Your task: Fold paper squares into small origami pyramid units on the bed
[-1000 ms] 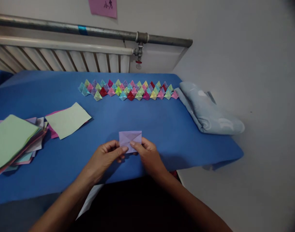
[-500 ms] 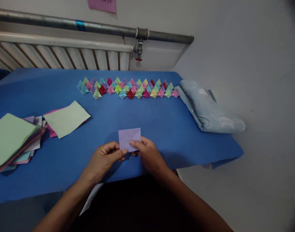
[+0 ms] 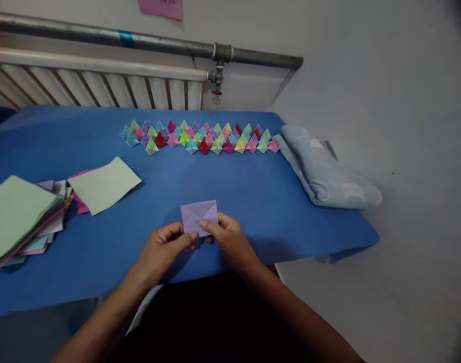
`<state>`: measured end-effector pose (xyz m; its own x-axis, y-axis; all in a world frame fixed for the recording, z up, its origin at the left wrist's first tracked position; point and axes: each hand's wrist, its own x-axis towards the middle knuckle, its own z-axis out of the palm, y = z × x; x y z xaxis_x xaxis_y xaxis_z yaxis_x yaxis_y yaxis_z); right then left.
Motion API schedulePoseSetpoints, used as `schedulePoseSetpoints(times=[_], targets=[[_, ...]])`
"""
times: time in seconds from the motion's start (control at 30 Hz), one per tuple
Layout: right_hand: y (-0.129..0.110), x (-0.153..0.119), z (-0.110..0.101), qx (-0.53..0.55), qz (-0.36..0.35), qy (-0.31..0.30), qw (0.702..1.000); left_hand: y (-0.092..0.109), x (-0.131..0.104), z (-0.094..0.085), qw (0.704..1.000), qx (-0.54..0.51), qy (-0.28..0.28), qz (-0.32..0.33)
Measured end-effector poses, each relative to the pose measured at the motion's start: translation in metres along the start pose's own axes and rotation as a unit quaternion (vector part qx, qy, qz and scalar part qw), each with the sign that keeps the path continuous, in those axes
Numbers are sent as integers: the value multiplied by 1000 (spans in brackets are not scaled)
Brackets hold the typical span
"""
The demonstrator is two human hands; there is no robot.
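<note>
A small folded square of purple paper point(image 3: 198, 212), with crease lines across its face, is held up between both hands over the blue table cover. My left hand point(image 3: 164, 248) pinches its lower left corner, thumb on the front. My right hand point(image 3: 230, 239) grips the right side, its thumb lying flat over the middle of the paper. The fingers behind the paper are mostly hidden. Beyond the hands, several small folded paper pieces point(image 3: 204, 146) in many colours stand in rows.
On the left lies a thick stack of coloured paper point(image 3: 16, 214), and beside it a few pale green and pink sheets point(image 3: 105, 185). A folded light-blue blanket point(image 3: 321, 169) rests at the right edge. A radiator point(image 3: 102, 83) and a metal pipe point(image 3: 170, 45) run behind the blue-covered table point(image 3: 238, 184).
The purple paper has shifted slightly left and turned a little in my fingers. Both hands keep their hold, and the other things stay where they were.
</note>
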<state>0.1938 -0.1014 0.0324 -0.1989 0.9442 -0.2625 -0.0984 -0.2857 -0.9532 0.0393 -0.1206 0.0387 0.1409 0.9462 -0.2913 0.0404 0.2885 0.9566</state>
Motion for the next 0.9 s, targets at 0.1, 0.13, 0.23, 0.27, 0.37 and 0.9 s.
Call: schedulePoseSetpoints(times=[0.1, 0.13, 0.23, 0.27, 0.37, 0.9], targets=[[2, 1, -1, 5, 3, -1, 1000, -5, 0, -1, 1000, 5, -5, 10], [2, 1, -1, 6, 5, 1, 1000, -6, 0, -1, 1000, 6, -11, 9], [3, 1, -4, -26, -2, 9, 1000, -4, 3, -3, 999, -6, -33, -3], [2, 1, -5, -48, -9, 9, 999, -1, 4, -5, 999, -10, -36, -9], [-1, -1, -8, -112, -25, -7, 993, 9, 11, -13, 999, 7, -30, -19], [1, 33, -28, -533, -394, -43, 748, 5, 49, -32, 842, 413, -12, 347]])
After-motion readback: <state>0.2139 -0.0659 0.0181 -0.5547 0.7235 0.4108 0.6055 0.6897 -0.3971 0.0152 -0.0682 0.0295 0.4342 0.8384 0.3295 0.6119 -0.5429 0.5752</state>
